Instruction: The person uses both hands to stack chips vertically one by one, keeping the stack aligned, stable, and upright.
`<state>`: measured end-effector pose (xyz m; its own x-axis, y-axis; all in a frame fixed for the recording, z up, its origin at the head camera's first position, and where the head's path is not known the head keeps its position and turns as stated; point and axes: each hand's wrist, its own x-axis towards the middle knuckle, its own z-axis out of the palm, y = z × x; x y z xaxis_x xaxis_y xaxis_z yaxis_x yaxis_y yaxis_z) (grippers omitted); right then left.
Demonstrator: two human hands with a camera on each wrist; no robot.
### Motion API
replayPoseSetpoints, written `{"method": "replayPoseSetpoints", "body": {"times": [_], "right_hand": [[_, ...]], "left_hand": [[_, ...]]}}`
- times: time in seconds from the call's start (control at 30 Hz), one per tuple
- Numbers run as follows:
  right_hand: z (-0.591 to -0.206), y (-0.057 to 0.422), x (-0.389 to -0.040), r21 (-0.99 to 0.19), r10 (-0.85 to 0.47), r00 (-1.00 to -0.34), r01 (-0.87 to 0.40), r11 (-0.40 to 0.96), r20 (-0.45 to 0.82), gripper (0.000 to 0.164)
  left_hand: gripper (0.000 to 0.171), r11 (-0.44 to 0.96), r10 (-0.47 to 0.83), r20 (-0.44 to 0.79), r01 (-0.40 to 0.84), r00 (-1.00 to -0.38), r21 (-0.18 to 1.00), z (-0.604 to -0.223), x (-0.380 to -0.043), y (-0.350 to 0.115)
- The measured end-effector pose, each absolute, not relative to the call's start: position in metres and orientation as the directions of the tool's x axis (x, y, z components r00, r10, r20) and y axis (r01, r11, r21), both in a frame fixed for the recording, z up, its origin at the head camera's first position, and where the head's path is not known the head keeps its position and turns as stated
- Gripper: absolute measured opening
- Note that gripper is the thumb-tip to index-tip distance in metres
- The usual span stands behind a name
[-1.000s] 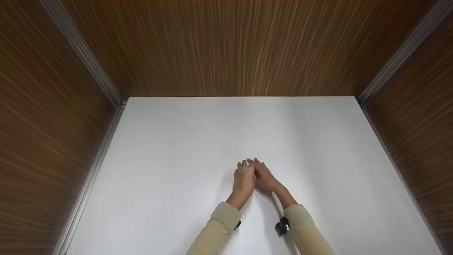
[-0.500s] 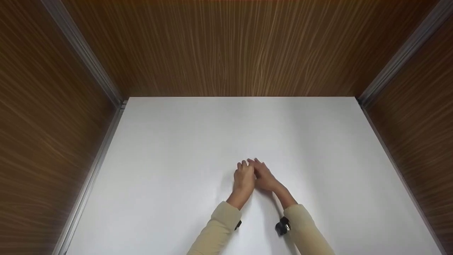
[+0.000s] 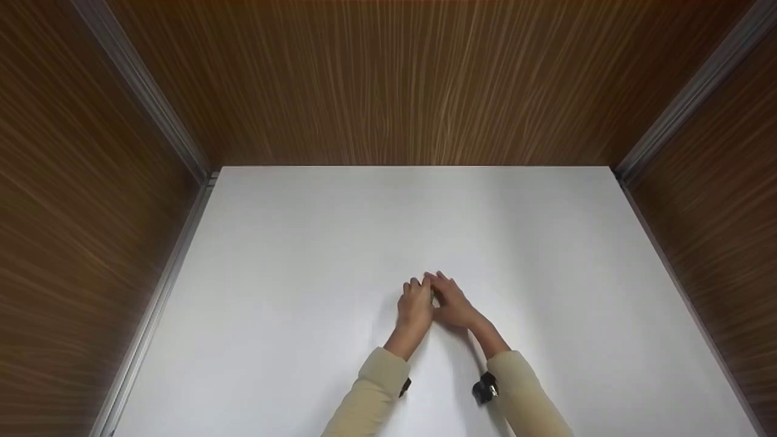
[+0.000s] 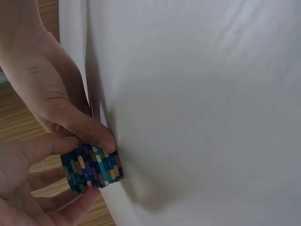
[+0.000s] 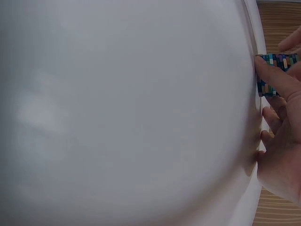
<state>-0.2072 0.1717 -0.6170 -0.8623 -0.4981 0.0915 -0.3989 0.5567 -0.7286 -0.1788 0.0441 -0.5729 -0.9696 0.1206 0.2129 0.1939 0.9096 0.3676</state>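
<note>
In the left wrist view, a small block (image 4: 91, 168) is covered in multicoloured brick-like stripes of blue, green, purple and tan. My left hand (image 3: 415, 306) pinches it between thumb and fingers, seen from the lower left of that view. From above there, my right hand (image 4: 56, 89) lays its thumb along the block's edge. The right wrist view shows the block (image 5: 269, 89) partly covered by the right hand's thumb, with other fingers behind it. In the head view both hands meet, and only a sliver of the block shows between them.
A white tabletop (image 3: 291, 255) lies beneath the hands. Brown wood-grain panels (image 3: 388, 85) enclose it at the back and both sides, with grey metal strips at the corners. A black wrist camera (image 3: 484, 388) hangs by the right sleeve.
My left hand has shifted slightly left and toward me, opening a narrow gap where a bit of the block shows. The right hand has stayed almost still.
</note>
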Motion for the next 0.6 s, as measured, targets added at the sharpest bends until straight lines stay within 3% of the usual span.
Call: {"method": "replayPoseSetpoints", "body": {"times": [0.2, 0.6], "right_hand": [[-0.62, 0.172, -0.209, -0.722, -0.499, -0.859, -0.417, 0.552, 0.115, 0.045], [-0.63, 0.173, -0.211, -0.747, -0.499, -0.83, -0.492, 0.447, 0.248, 0.045]], "left_hand": [[0.033, 0.875, 0.097, 0.245, 0.2, -0.965, 0.442, -0.582, -0.178, 0.038], [0.035, 0.869, 0.104, 0.246, 0.208, -0.964, 0.448, -0.583, -0.179, 0.036]]}}
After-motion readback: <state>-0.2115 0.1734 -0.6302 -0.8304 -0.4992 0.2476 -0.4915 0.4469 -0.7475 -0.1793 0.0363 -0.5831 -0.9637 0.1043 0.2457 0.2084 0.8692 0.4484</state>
